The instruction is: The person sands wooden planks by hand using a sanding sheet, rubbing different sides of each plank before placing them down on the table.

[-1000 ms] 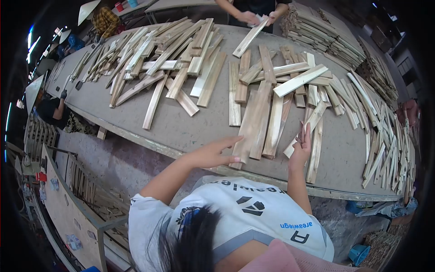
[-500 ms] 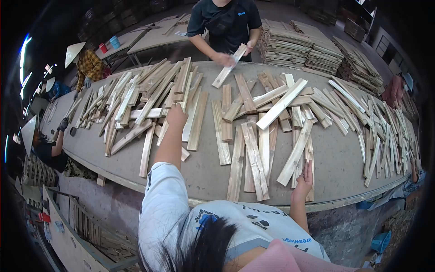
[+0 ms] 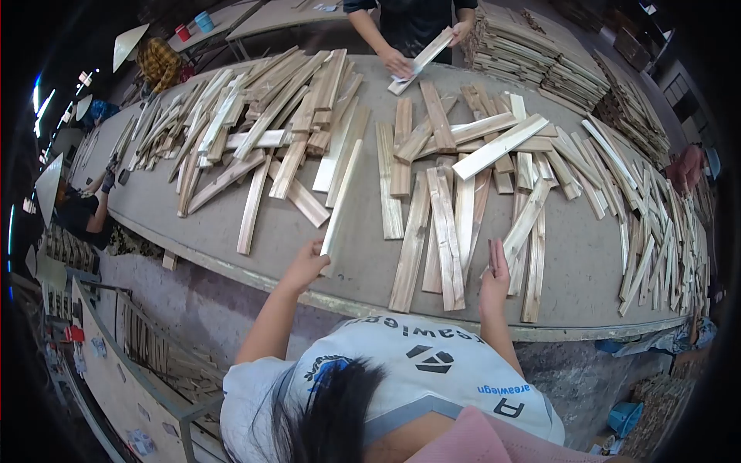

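My left hand (image 3: 306, 266), near the table's front edge, is closed on the lower end of a narrow wooden slat (image 3: 343, 199). This slat slants up and away from me, its far end near the left pile. My right hand (image 3: 495, 282) is open, its fingers stretched upward beside the near end of another wooden slat (image 3: 528, 221); whether they touch cannot be made out. Between my hands, several loose slats (image 3: 445, 239) lie side by side and overlapping. Farther left is a heaped pile of slats (image 3: 262, 100).
Across the table (image 3: 347, 289), a person (image 3: 409, 38) holds a slat (image 3: 423, 62) in both hands. More slats (image 3: 648, 224) spread out at the right. Other people stand at the left end and far right. Stacked boards (image 3: 525, 62) rise behind the table.
My left hand has drawn back from the left pile toward the front edge, now with a slat in it. My right hand stays by the slats at right. The camera view has tilted down.
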Tool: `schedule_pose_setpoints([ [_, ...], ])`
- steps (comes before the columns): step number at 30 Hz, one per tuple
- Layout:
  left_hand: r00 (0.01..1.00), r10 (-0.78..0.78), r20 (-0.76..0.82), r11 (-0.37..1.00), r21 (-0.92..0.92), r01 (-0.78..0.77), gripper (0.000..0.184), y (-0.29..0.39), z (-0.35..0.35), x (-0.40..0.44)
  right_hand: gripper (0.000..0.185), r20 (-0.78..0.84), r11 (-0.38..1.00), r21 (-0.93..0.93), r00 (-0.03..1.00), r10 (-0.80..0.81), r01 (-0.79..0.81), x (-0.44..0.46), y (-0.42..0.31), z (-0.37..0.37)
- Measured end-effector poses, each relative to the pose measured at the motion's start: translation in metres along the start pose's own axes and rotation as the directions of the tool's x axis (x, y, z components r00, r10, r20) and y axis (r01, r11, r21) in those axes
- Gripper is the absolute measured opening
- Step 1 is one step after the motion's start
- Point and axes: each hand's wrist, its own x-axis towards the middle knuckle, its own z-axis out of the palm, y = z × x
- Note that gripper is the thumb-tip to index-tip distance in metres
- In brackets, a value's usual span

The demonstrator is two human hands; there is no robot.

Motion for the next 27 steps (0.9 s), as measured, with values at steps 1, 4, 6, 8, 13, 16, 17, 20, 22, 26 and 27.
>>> schedule_pose_setpoints([
  [1, 0.906, -0.264, 0.329, 0.757, -0.512, 0.407, 0.068, -0.013, 0.005, -0.015, 0.082, 0.065, 0.999, -0.044, 0.998, 0.001, 0.002, -0.003, -0.002, 0.009],
  [4, 0.851, -0.275, 0.447, 0.612, -0.601, 0.514, 0.057, -0.015, 0.021, -0.070, 0.084, 0.237, 0.989, -0.137, 0.971, -0.027, 0.061, -0.001, 0.008, 0.025],
  [6, 0.889, -0.312, 0.335, 0.740, -0.501, 0.449, 0.055, -0.012, 0.033, -0.092, 0.086, 0.339, 0.978, -0.175, 0.939, -0.050, 0.115, -0.004, 0.016, 0.035],
  [8, 0.946, -0.108, 0.304, 0.905, -0.364, 0.221, 0.059, -0.015, 0.036, -0.107, 0.086, 0.440, 0.985, -0.131, 0.897, -0.040, 0.109, -0.008, 0.017, 0.046],
  [13, 0.961, -0.090, 0.263, 0.912, -0.365, 0.186, 0.068, 0.026, 0.045, -0.123, 0.086, 0.419, 0.982, -0.105, 0.903, -0.098, 0.156, -0.009, 0.004, 0.052],
  [16, 0.932, 0.228, 0.282, 0.974, -0.065, -0.219, 0.080, 0.072, 0.084, -0.097, 0.083, 0.117, 0.989, 0.017, 0.982, -0.150, 0.149, -0.001, -0.004, 0.037],
  [17, 0.875, 0.312, 0.369, 0.950, -0.097, -0.298, 0.084, 0.086, 0.103, -0.088, 0.083, 0.008, 0.986, 0.061, 0.988, -0.157, 0.156, 0.002, -0.007, 0.033],
  [20, 0.688, 0.363, 0.628, 0.929, -0.305, -0.211, 0.089, 0.126, 0.138, -0.080, 0.080, -0.172, 0.975, 0.116, 0.970, -0.171, 0.192, 0.009, -0.021, 0.015],
  [22, 0.459, 0.378, 0.804, 0.899, -0.201, -0.388, 0.089, 0.131, 0.143, -0.062, 0.077, -0.232, 0.968, 0.120, 0.955, -0.186, 0.218, 0.013, -0.023, -0.002],
  [26, 0.744, 0.445, 0.499, 0.786, 0.181, -0.592, 0.063, 0.130, 0.105, 0.034, 0.078, -0.388, 0.971, 0.076, 0.903, -0.182, 0.228, 0.001, -0.016, -0.027],
  [27, 0.778, 0.501, 0.379, 0.740, 0.279, -0.612, 0.058, 0.137, 0.086, 0.064, 0.077, -0.450, 0.983, 0.037, 0.881, -0.145, 0.181, -0.005, -0.015, -0.030],
])
